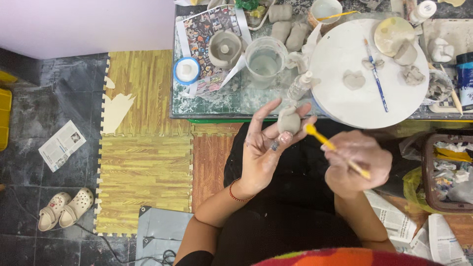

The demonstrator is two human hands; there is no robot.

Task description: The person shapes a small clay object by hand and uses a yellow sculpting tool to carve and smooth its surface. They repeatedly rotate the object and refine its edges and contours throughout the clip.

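clay lump matt grey, damp-looking; yellow tool smooth plastic; round board matt white, clay-smeared; cup clear plastic; floor mats wood-print foam
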